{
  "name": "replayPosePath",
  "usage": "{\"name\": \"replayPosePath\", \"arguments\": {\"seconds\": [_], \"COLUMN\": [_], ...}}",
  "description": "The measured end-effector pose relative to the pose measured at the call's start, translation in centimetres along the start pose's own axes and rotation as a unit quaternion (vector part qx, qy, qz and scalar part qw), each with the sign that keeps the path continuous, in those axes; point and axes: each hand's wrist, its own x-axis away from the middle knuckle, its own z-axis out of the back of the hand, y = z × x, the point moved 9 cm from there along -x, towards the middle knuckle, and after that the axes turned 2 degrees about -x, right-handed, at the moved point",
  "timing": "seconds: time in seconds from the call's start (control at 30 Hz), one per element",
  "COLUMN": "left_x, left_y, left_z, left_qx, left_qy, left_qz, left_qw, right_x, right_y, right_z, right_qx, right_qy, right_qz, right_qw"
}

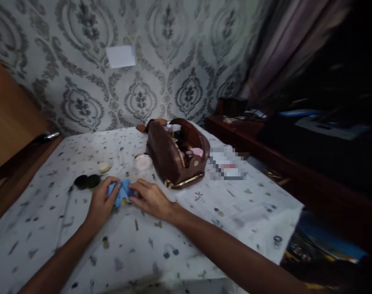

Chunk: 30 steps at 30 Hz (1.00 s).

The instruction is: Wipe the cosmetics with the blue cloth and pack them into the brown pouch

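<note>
A small crumpled blue cloth [121, 194] lies on the white patterned tablecloth [204, 220]. My left hand [100, 203] curls around the cloth's left side with its fingers closed on it. My right hand [150, 199] presses on the cloth's right side, fingers together. Something yellowish peeks out under the cloth; I cannot make it out. Just behind my right hand stands an open brown cosmetic bag [176, 153] with small jars inside.
A pink-lidded jar [142, 161], a small cream-coloured lid [104, 167] and a black open compact [87, 181] lie behind my hands. A wooden board [11, 118] leans at the left. A dark wooden shelf [265, 151] with clutter runs along the right.
</note>
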Motion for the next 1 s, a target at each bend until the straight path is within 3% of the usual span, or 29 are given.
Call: {"name": "replayPosePath", "arguments": {"seconds": [0.13,0.43,0.53,0.73,0.87,1.0], "left_x": [-0.2,-0.1,0.0,0.5,0.7,0.8], "left_y": [-0.8,-2.8,-1.9,0.9,0.8,0.7], "left_z": [0.4,0.3,-0.1,-0.7,-1.2,-1.7], "left_qx": [0.020,0.095,0.119,0.089,0.082,0.069], "left_qy": [0.016,0.029,-0.011,-0.118,-0.176,-0.199], "left_qz": [0.020,0.061,0.034,-0.095,-0.104,-0.092], "left_qw": [0.999,0.993,0.992,0.984,0.975,0.973], "right_x": [0.0,-0.3,-1.0,-1.4,-0.7,-0.2], "right_y": [0.2,0.0,0.0,0.7,1.5,1.7], "right_z": [-1.2,-2.3,-1.9,-0.9,-0.7,-0.6], "right_qx": [-0.019,0.009,0.005,-0.058,-0.118,-0.160], "right_qy": [-0.044,-0.071,-0.054,0.006,0.051,0.053], "right_qz": [-0.006,-0.041,-0.075,-0.130,-0.131,-0.132], "right_qw": [0.999,0.997,0.996,0.990,0.983,0.977]}}
